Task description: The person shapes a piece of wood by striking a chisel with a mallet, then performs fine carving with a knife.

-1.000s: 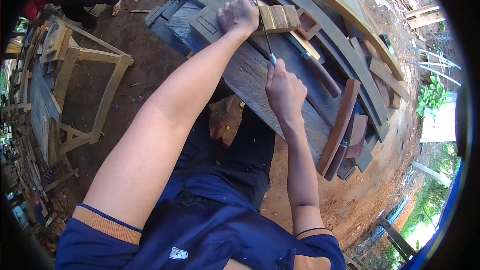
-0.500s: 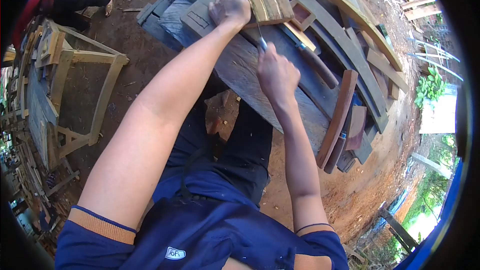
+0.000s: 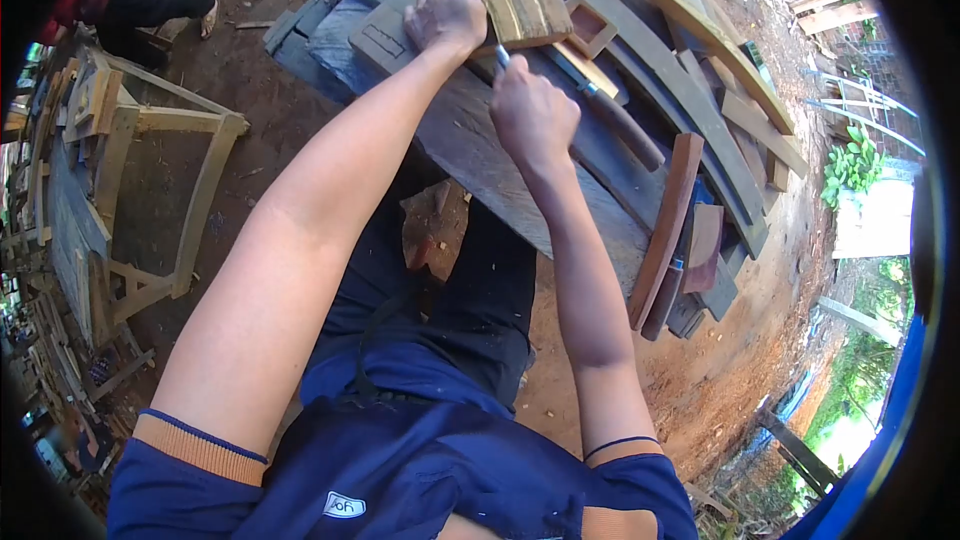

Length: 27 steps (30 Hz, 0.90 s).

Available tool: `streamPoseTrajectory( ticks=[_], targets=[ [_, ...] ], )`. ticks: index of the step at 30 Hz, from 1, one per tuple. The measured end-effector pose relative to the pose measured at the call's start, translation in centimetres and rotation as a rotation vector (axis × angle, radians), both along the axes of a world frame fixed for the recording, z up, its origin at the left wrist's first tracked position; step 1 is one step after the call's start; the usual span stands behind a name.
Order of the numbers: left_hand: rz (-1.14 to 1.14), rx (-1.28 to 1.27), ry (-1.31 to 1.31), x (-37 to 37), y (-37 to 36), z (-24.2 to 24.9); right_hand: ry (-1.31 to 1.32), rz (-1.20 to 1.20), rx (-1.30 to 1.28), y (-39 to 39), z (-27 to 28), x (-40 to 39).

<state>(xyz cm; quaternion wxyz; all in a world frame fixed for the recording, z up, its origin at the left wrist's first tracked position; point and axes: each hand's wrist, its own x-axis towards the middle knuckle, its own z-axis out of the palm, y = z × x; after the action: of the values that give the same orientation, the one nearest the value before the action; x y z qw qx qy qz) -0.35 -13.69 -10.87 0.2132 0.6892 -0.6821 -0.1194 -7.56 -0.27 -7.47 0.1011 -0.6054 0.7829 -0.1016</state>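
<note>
My left hand (image 3: 447, 17) is closed at the left end of a wooden block (image 3: 530, 20) on the workbench (image 3: 480, 145); its fingertips are hidden. My right hand (image 3: 534, 112) is wrapped round the handle of a thin-bladed tool (image 3: 503, 55), whose narrow blade runs up between my left hand and the block. Just right of the block sits a small open wooden box (image 3: 591, 28). A tool with a dark wooden handle (image 3: 625, 128) lies to the right of my right hand.
Long curved boards (image 3: 690, 15) lie along the bench's far right side. A reddish wooden strip (image 3: 667, 230) and another handled tool (image 3: 664, 302) rest near its right corner. At the left stand a wooden frame (image 3: 190, 205) and a person in dark trousers (image 3: 150, 8).
My right hand and the tool have moved up and slightly left, with less blade showing beyond the block. The whole view has shifted a little.
</note>
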Motion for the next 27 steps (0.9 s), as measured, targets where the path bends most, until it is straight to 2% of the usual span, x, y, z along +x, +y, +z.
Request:
streamPoseTrajectory(
  ticks=[4, 10, 15, 22, 27],
  targets=[
    [-0.02, 0.0, -0.006, -0.2, 0.2, 0.4, 0.008, -0.011, -0.053, -1.1, 0.2, -0.1],
    [-0.026, 0.053, -0.005, 0.0, -0.1, 0.1, 0.056, -0.002, 0.086, 1.8, 0.9, 0.2],
    [-0.041, 0.023, -0.023, 0.0, 0.1, 0.2, 0.015, -0.032, -0.033, -0.8, -0.6, 0.2],
    [-0.021, 0.018, -0.01, -0.1, 0.1, 0.0, -0.046, -0.022, 0.113, 5.1, 0.4, -0.2],
    [-0.026, 0.007, -0.017, -0.1, 0.3, 0.4, -0.061, -0.062, -0.01, -0.5, -0.7, 0.2]
  ],
)
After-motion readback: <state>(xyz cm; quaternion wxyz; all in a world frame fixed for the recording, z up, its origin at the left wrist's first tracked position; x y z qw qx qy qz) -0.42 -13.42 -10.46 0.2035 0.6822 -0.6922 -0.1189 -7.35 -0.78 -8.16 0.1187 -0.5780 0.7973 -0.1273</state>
